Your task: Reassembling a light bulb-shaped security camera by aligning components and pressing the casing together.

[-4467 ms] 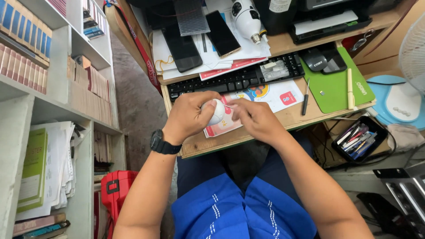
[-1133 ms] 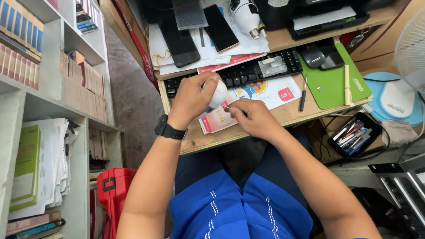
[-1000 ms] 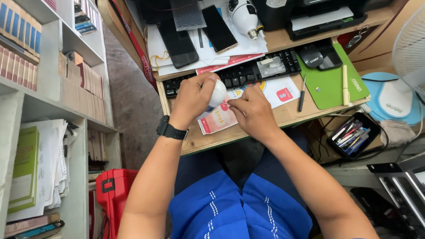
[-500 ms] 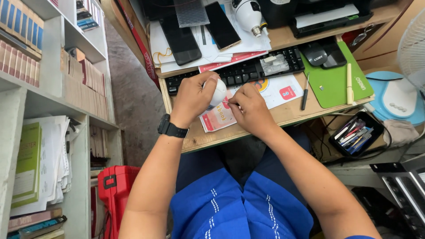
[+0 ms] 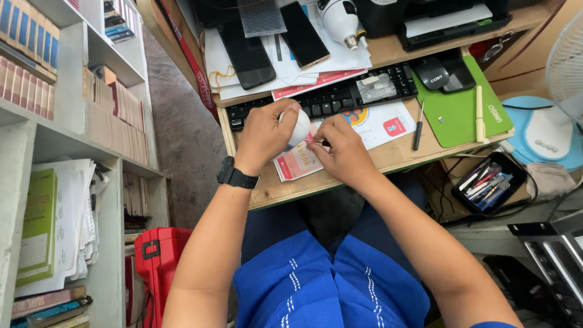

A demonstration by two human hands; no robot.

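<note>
Left hand cups a small white rounded housing, seemingly light, smooth, slippery; right hand pinches a thin tool against it.

White round bulb, thin metal tool touching it

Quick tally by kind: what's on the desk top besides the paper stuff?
Phones, dark, lying flat: 2
Keyboard, black: 1
White bulb-shaped objects: 2, one held in the left hand, one at the back
Screwdrivers lying loose: 2
Green mat: 1
Total: 8
</note>
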